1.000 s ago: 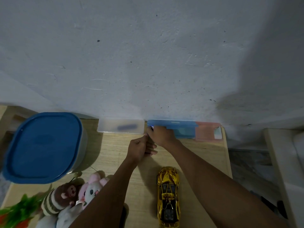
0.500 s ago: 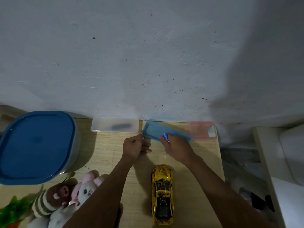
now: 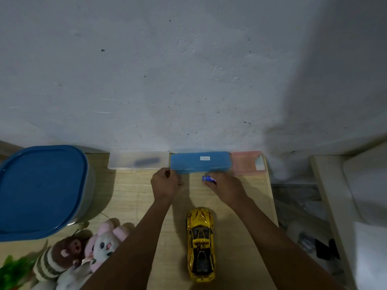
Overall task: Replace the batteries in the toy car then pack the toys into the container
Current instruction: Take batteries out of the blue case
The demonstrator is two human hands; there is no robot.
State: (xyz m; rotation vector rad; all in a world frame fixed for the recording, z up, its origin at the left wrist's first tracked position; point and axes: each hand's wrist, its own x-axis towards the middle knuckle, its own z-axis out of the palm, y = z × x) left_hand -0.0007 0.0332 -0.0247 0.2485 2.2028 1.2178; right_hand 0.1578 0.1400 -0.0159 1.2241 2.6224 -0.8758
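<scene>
Head view shows your right hand (image 3: 226, 186) pinching a small blue battery (image 3: 209, 178) in its fingertips, just in front of the shut blue box (image 3: 200, 162) by the wall; your left hand (image 3: 165, 184) is curled at that box's left corner, and I cannot tell if it holds anything; the toy car (image 3: 200, 244) sits on the wooden table (image 3: 129, 195), closer to you than both hands, in the gap between your two arms; its long side runs from you to the wall, nose pointing at the wall; your right hand is a bit nearer, so I think that hand comes back toward you to reach it; the car is shiny gold with dark windows, and it rests on its wheels, roof up; its bottom is hidden, so you likely need to flip it to find the battery door; the container (image 3: 39, 191), blue lid on, sits well to your left, with the soft toys (image 3: 83, 254) just beside it.
</scene>
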